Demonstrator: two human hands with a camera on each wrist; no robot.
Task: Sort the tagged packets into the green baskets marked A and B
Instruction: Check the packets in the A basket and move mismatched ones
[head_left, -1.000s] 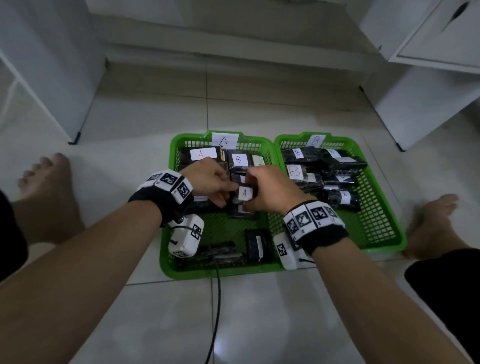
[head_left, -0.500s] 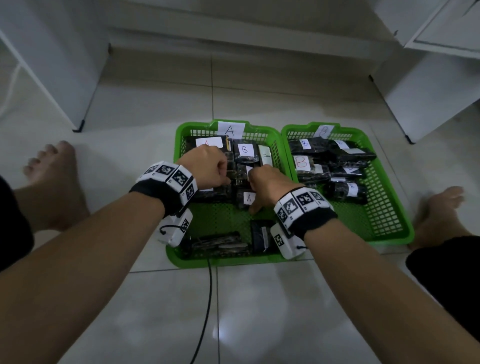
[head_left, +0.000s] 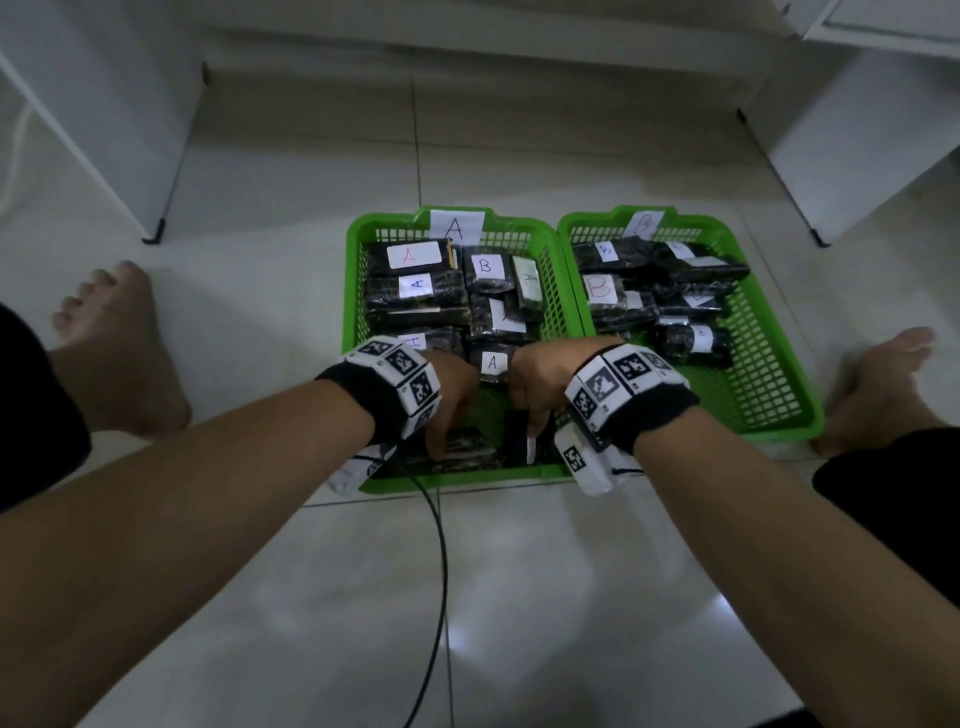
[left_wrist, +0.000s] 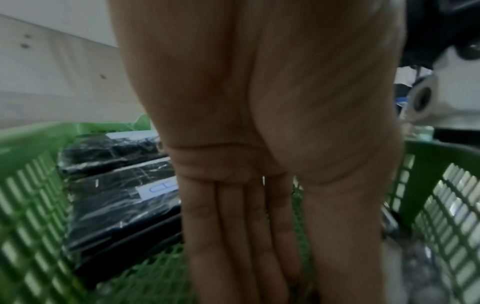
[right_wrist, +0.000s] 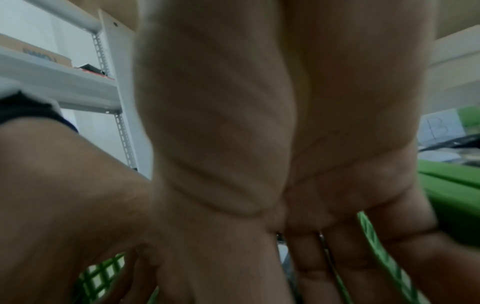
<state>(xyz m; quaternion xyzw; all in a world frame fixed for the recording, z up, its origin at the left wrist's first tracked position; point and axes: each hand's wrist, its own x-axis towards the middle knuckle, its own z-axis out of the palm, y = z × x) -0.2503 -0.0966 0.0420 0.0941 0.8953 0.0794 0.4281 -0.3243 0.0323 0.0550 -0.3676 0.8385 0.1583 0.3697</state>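
Note:
Two green baskets stand side by side on the floor: basket A (head_left: 467, 480) on the left and basket B (head_left: 691, 215) on the right. Both hold black packets with white tags. One packet tagged B (head_left: 485, 267) lies among the A packets in basket A. Both hands reach down into the front of basket A. My left hand (head_left: 441, 447) (left_wrist: 259, 267) has straight fingers that touch a flat packet (head_left: 467, 452). My right hand (head_left: 530, 431) (right_wrist: 272, 267) points down, thumb and straight fingers on either side of a packet standing on edge (head_left: 517, 441).
My bare feet rest on the tiles beside the baskets, left foot (head_left: 119, 338) and right foot (head_left: 872, 374). A black cable (head_left: 441, 561) runs from the left wrist towards me. White cabinets (head_left: 104, 104) (head_left: 857, 130) flank the far floor.
Both hands have left the packets in the middle of basket A and come back down to the packets at its front edge. The camera has tilted lower.

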